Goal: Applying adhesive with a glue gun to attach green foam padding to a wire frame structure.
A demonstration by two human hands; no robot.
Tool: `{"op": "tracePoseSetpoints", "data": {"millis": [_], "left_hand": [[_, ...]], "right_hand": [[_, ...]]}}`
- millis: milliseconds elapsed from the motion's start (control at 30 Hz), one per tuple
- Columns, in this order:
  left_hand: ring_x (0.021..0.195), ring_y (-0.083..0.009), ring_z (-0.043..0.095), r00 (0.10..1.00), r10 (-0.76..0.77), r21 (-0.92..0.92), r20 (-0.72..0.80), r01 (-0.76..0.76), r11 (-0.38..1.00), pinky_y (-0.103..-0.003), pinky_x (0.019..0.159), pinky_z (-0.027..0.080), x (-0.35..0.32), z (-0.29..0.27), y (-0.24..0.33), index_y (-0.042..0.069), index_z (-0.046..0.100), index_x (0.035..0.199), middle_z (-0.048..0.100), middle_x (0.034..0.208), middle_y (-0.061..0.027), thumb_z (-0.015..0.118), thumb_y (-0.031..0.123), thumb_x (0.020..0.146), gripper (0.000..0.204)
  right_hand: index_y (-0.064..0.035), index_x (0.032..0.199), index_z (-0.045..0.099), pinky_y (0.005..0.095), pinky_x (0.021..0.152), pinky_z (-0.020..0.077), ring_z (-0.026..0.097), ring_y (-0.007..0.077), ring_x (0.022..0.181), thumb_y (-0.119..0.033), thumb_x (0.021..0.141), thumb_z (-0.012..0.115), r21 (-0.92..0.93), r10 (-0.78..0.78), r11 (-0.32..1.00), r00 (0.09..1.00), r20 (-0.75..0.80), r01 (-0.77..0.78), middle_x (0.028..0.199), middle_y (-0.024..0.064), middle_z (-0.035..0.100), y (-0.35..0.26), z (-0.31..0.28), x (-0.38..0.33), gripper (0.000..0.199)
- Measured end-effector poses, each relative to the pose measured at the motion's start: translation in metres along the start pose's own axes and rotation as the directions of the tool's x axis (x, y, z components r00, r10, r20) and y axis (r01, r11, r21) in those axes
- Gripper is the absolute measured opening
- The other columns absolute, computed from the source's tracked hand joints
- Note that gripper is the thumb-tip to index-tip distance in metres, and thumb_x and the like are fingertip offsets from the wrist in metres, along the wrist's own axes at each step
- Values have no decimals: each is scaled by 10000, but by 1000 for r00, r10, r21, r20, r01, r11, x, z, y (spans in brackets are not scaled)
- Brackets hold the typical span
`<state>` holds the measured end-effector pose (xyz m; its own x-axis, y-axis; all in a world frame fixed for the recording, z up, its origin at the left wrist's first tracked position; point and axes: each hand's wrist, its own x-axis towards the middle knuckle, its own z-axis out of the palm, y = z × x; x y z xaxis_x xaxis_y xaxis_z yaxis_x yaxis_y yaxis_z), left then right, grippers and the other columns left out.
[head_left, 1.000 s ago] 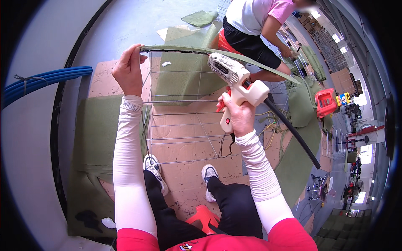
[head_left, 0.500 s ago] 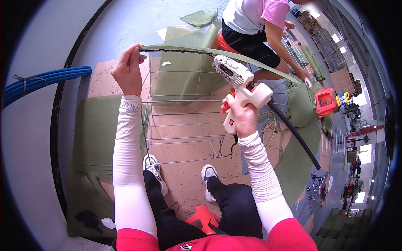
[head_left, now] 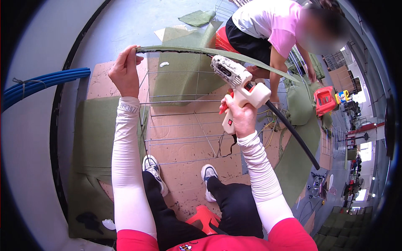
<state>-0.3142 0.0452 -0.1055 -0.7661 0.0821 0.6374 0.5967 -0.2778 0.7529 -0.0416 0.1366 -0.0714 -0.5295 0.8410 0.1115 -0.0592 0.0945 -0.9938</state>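
My left hand (head_left: 126,72) pinches the left end of a long green fabric strip (head_left: 247,59) that arcs away to the right. A dark line of glue runs along the strip's near edge. In my right hand (head_left: 242,113) is a cream hot glue gun (head_left: 239,81) with a red trigger, its fingers wrapped round the handle. The gun's dirty nozzle end meets the strip's edge near the middle. A thick black glue stick (head_left: 295,136) sticks out of its back. Below the strip stands a wire frame (head_left: 180,101) of thin metal rods.
Cardboard (head_left: 176,175) covers the floor under the frame, with green fabric sheets (head_left: 98,138) at left and right. Blue tubes (head_left: 46,83) lie bundled at far left. A co-worker (head_left: 268,25) bends down at upper right, near a red plastic stool (head_left: 324,101).
The co-worker has leaned further forward and down to the right, and their hands have shifted. My hands, the strip and the glue gun have moved only slightly left.
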Motion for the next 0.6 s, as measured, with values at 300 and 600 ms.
{"op": "tracePoseSetpoints", "data": {"millis": [300, 600], "left_hand": [[627, -97, 640, 1000, 7, 42, 20, -8, 999, -214, 575, 525, 0, -1, 1, 32, 678, 958, 673, 755, -46, 576, 79, 884, 134], [635, -97, 634, 999, 7, 70, 43, -10, 997, -216, 580, 523, -1, -1, -2, 21, 667, 981, 676, 796, -53, 558, 78, 899, 148]], "right_hand": [[39, 980, 523, 266, 530, 507, 609, 151, 604, -40, 822, 604, 9, 3, 1000, 1000, -18, -3, 754, 92, 602, -1, -4, 1, 194], [26, 1018, 513, 289, 567, 519, 607, 169, 653, -73, 855, 585, -4, 20, 1000, 1000, -20, -20, 775, 97, 595, 1, -13, 3, 204]]}}
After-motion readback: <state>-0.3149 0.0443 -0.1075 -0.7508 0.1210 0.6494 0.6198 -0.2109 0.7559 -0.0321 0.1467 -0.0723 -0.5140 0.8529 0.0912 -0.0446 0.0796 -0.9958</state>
